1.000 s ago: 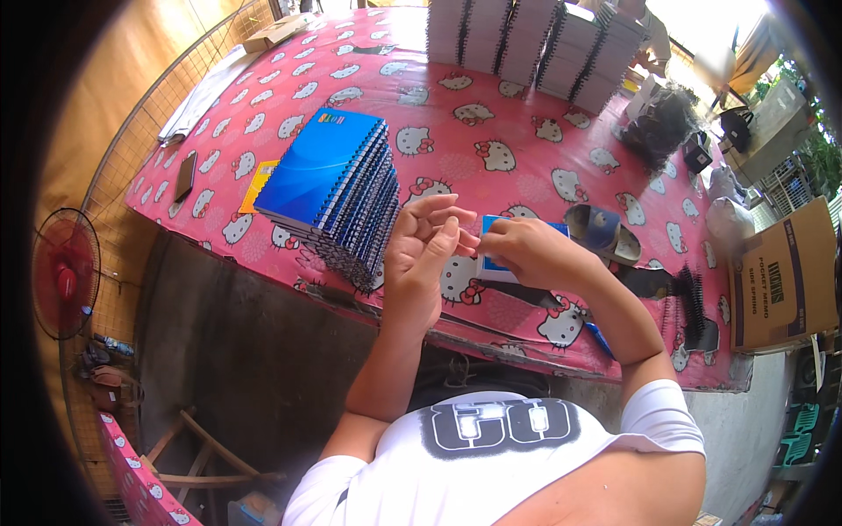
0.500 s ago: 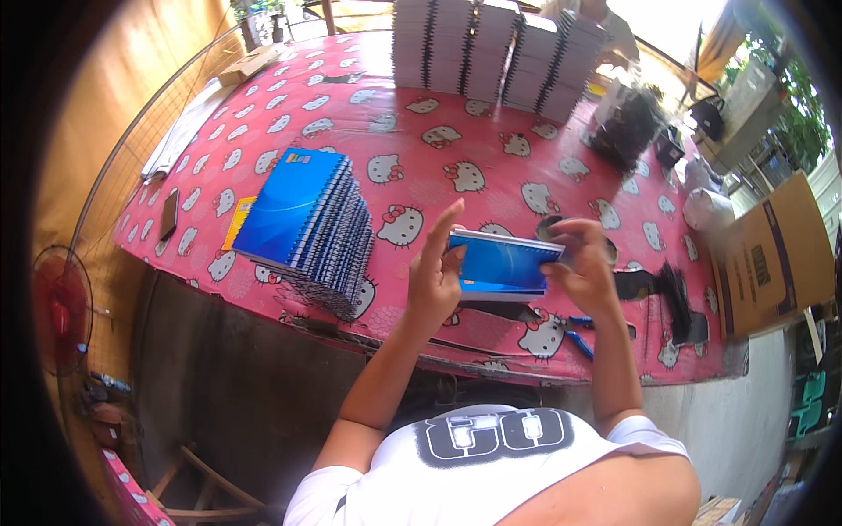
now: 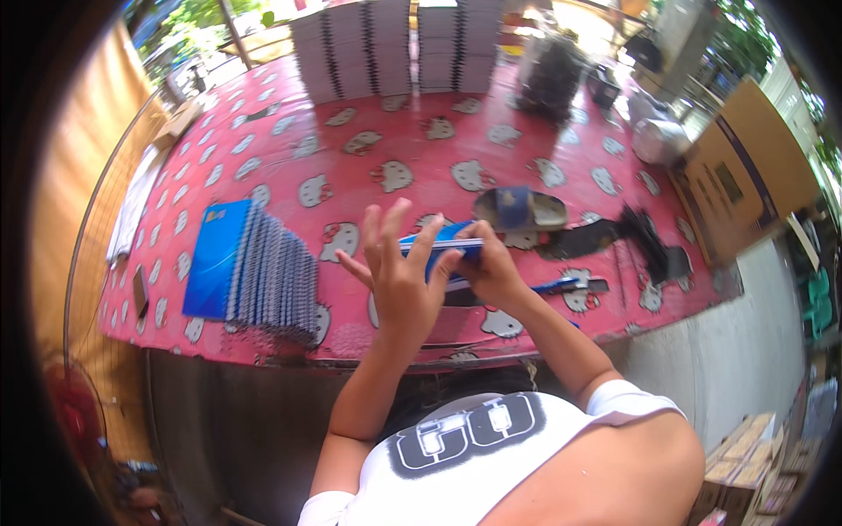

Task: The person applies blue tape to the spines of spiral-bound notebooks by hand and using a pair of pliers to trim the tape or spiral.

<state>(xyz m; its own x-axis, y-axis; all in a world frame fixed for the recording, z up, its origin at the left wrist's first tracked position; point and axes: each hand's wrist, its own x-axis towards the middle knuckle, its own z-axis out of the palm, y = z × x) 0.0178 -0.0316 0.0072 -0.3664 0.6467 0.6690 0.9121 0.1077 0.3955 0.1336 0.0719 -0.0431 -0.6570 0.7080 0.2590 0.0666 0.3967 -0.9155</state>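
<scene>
A small notebook with a blue cover is held above the near part of the table, its white page edge turned up. My right hand grips its right end, thumb and fingers closed on it. At the left end is my left hand, with fingers raised and spread and the thumb close against the notebook. Whether that thumb presses on it is hard to see. Left of my hands stands a tall, leaning stack of blue spiral notebooks. Blue-handled pliers lie beyond my right wrist, partly covered.
A slide sandal with a blue strap lies past my right hand, near a black bundle of thin strands. Tall stacks of spiral-bound pages rise at the back. A cardboard box stands at the right edge, a dark phone-like slab at left.
The notebook has tilted so its edge shows more than its cover. My right hand has closed on its end, while my left fingers have spread. The whole view has shifted to the right.
</scene>
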